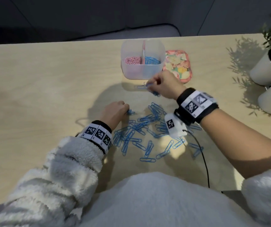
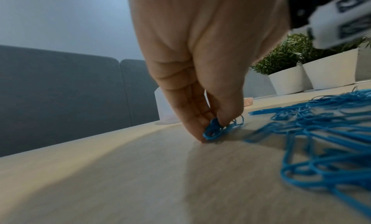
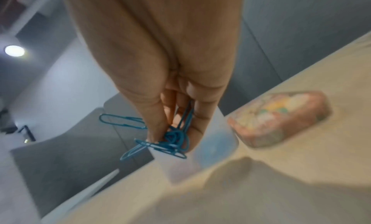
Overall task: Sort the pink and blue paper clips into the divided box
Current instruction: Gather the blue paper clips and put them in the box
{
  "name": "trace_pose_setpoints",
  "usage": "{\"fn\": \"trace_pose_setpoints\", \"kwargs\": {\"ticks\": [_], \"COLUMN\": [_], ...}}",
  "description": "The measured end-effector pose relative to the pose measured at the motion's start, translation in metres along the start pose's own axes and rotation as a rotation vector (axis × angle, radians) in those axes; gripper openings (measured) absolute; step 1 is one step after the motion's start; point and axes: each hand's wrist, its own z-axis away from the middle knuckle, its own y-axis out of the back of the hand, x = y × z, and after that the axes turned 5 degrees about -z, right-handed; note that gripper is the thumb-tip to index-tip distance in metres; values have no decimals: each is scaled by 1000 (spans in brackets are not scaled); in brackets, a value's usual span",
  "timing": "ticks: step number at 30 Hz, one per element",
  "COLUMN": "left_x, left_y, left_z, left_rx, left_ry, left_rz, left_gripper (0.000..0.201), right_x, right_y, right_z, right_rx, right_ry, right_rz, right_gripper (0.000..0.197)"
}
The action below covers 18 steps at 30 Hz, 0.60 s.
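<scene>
The translucent divided box [image 1: 142, 72] stands at the table's far side, pink clips [image 1: 132, 60] in its left half and blue clips [image 1: 152, 60] in its right. Several blue paper clips [image 1: 145, 128] lie scattered in front of me. My right hand [image 1: 161, 83] hovers just before the box [image 3: 216, 141] and pinches a bunch of blue clips [image 3: 170, 140]. My left hand [image 1: 115, 112] is down on the table at the pile's left edge, its fingertips pinching a few blue clips [image 2: 214, 129].
A floral lid [image 1: 178, 64] lies right of the box. White pots with green plants [image 1: 269, 69] stand at the right edge. A black cable [image 1: 203, 159] runs from my right wrist toward the near edge. The wooden table [image 1: 41, 89] stretches left.
</scene>
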Motion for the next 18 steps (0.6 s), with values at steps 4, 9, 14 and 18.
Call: {"fn": "trace_pose_setpoints", "kwargs": {"ticks": [4,9,14,18], "left_x": [1,7,21,29], "left_y": [1,11,43,81], "left_z": [-3,-7,-28,-62], "left_rx": [30,98,252,463], "left_ry": [29,43,56,140], "left_rz": [36,154,291,439], "left_gripper": [23,20,18,20], "right_x": [-19,-33,-38,-41], "right_y": [48,62,54,49], "right_z": [-37,-84,-98,-99], "right_rx": [216,202,141,156], "right_ry": [-86,-211,-222,-255], "right_rz": [76,290,314,272], "right_gripper": [7,25,35,24]}}
